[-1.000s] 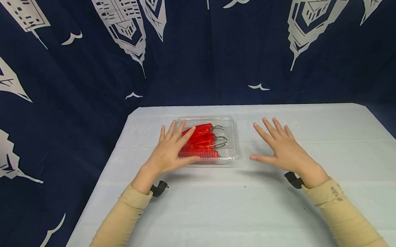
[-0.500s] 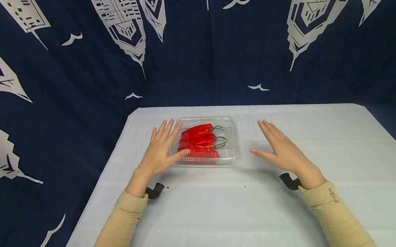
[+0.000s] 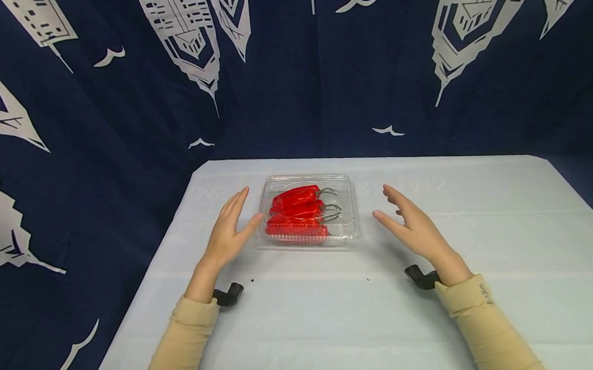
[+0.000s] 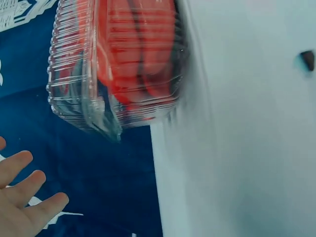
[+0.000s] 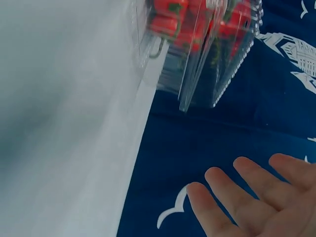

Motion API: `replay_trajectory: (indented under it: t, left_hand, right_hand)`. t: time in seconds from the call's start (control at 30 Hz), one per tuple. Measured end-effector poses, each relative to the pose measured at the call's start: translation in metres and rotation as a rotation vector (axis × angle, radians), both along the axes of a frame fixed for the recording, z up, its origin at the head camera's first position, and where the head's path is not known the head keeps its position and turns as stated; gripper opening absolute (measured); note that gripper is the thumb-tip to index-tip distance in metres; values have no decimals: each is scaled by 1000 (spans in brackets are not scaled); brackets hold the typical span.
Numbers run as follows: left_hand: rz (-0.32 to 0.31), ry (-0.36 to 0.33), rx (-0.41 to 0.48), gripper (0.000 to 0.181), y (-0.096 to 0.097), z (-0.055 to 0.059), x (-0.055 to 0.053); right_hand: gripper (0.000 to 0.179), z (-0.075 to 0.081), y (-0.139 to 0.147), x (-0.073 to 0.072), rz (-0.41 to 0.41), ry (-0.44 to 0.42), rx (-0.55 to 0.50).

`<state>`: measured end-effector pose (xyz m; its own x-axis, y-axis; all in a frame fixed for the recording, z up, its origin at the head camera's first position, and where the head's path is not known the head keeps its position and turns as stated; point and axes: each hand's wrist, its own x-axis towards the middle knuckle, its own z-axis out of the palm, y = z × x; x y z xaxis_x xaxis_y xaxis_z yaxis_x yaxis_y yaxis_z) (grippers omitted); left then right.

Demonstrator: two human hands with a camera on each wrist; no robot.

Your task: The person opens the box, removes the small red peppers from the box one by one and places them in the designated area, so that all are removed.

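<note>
A clear plastic clamshell box (image 3: pixel 349 221) sits on the table with several red peppers (image 3: pixel 298 214) inside, their green stems pointing right. My left hand (image 3: pixel 226 233) is just left of the box, palm turned inward, thumb tip close to its left edge. On the other side, my right hand (image 3: pixel 417 229) faces the box with fingers relaxed and a gap between. Neither hand holds anything. Both wrist views show the box, in the left wrist view its ridged rim (image 4: pixel 84 64), in the right wrist view its clear side (image 5: pixel 197 74), apart from the fingers (image 5: pixel 217 202).
The box stands on a white-covered table (image 3: pixel 333 317), toward its far edge. Behind hangs a dark blue curtain (image 3: pixel 282 107) with white building and bird prints. Black wrist mounts (image 3: pixel 229 294) are on both wrists. A tiny dark speck (image 3: pixel 253 280) lies on the cloth.
My left hand has moved left off the box, which it overlapped earlier, and turned palm inward. My right hand has turned inward too, its spread fingers drawing together. The box has stayed put.
</note>
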<state>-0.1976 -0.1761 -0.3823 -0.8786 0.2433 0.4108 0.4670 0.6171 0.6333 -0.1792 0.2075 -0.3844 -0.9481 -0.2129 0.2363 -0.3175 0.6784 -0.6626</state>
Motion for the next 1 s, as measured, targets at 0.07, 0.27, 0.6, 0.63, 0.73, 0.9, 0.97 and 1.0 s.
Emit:
replay_trajectory:
  t: [0.07, 0.27, 0.6, 0.63, 0.73, 0.9, 0.97, 1.0]
  left_hand:
    - [14, -31, 60, 63, 0, -4, 1]
    - [22, -128, 248, 51, 1, -15, 1]
    - [55, -306, 574, 38, 0, -31, -4]
    - [55, -324, 599, 38, -1, -33, -5]
    - [74, -394, 643, 37, -1, -39, -7]
    - [113, -500, 672, 34, -2, -47, -8]
    - [121, -536, 684, 33, -1, -50, -8]
    - [121, -554, 690, 32, -1, -51, -9]
  right_hand:
    - [69, -3, -3, -1, -6, 4, -37]
    - [65, -11, -11, -4, -36, -28, -152]
    - [64, -23, -22, -5, -99, -166, -295]
    - [64, -25, -23, -5, -100, -183, -305]
    - [64, -30, -24, -5, -91, -213, -325]
    - [61, -36, -27, -5, -70, -236, -355]
    - [59, -39, -28, -5, -62, -247, -373]
    - [58, -40, -29, -6, -57, -252, -380]
